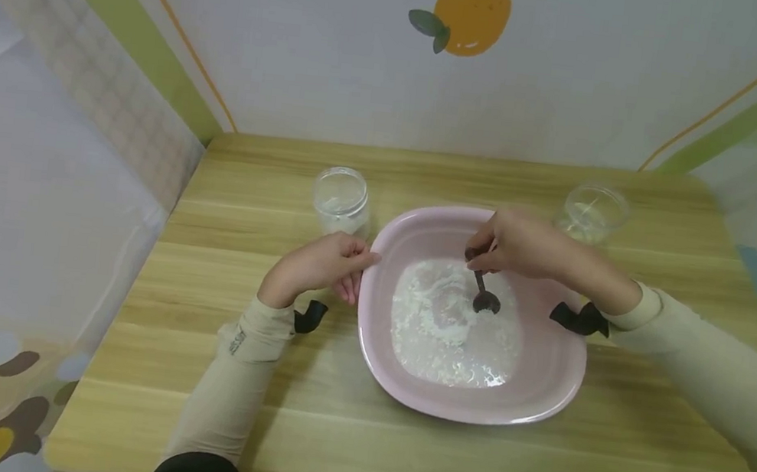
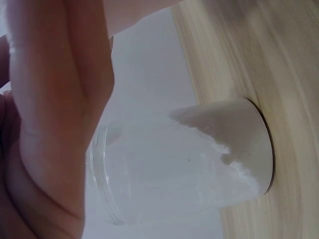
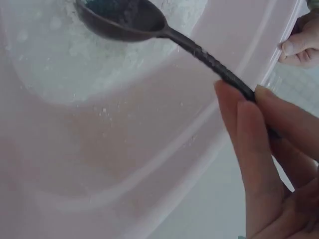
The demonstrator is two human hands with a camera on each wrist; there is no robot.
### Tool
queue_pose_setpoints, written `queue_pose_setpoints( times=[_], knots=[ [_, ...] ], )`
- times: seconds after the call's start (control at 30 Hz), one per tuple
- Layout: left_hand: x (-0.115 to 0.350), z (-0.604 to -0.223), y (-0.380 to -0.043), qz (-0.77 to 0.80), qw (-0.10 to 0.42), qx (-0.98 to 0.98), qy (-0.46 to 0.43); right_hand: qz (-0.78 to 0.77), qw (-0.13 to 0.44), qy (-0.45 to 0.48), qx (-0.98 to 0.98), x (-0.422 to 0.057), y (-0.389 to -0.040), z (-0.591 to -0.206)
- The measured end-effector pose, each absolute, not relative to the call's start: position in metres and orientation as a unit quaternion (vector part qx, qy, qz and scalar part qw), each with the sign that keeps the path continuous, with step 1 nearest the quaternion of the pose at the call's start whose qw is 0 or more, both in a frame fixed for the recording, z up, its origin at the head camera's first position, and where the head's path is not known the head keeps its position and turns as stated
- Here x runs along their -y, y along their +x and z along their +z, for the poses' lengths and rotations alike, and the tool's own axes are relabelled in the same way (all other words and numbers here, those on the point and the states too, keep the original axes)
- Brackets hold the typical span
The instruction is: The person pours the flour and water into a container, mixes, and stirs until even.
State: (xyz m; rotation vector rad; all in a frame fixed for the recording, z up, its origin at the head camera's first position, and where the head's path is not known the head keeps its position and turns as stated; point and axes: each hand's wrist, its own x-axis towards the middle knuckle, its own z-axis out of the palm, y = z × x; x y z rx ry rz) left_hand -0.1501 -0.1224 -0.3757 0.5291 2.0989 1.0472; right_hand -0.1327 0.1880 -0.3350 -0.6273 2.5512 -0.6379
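A pink basin [image 1: 545, 396] holds white powder in shallow, cloudy liquid [image 1: 455, 325]. My right hand [image 1: 523, 243] pinches the handle of a dark spoon [image 1: 485, 301] between thumb and fingers. The spoon's bowl hangs over the basin's contents, and the right wrist view shows the spoon [image 3: 122, 20] from the side. At the basin's left rim, my left hand [image 1: 323, 265] grips the edge, its thumb on top and the other fingers outside. Just behind that hand stands a clear jar [image 1: 341, 197]; the left wrist view shows white powder heaped low inside the jar [image 2: 184, 159].
Behind my right forearm, a second clear container [image 1: 594, 212] stands on the wooden table [image 1: 355, 457], partly hidden by that arm. A pale wall [image 1: 343, 48] with a painted orange rises directly behind the table. Patterned sheets [image 1: 43, 193] hang on the left.
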Motion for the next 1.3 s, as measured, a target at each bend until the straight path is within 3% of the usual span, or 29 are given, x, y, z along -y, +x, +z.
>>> queue_pose_setpoints(
  times=[0.17,0.4,0.6,1.0,1.2,1.3],
  knots=[
    [0.126,-0.376,-0.15,0.407,0.359,-0.814,0.206,-0.242,0.263,-0.245,-0.901,-0.18,-0.129,-0.338],
    [0.13,-0.376,-0.15,0.412,0.358,-0.812,0.205,-0.301,0.283,-0.275,-0.868,-0.166,-0.123,-0.349],
    [0.131,-0.374,-0.149,0.414,0.357,-0.811,0.206,-0.332,0.248,-0.287,-0.864,-0.159,-0.122,-0.354],
    [0.129,-0.373,-0.15,0.409,0.358,-0.813,0.208,-0.311,0.153,-0.198,-0.917,-0.176,-0.141,-0.348],
    [0.128,-0.374,-0.151,0.408,0.36,-0.813,0.207,-0.27,0.161,-0.185,-0.931,-0.183,-0.145,-0.339],
    [0.128,-0.373,-0.151,0.407,0.36,-0.814,0.205,-0.252,0.193,-0.191,-0.929,-0.185,-0.144,-0.335]
  ],
)
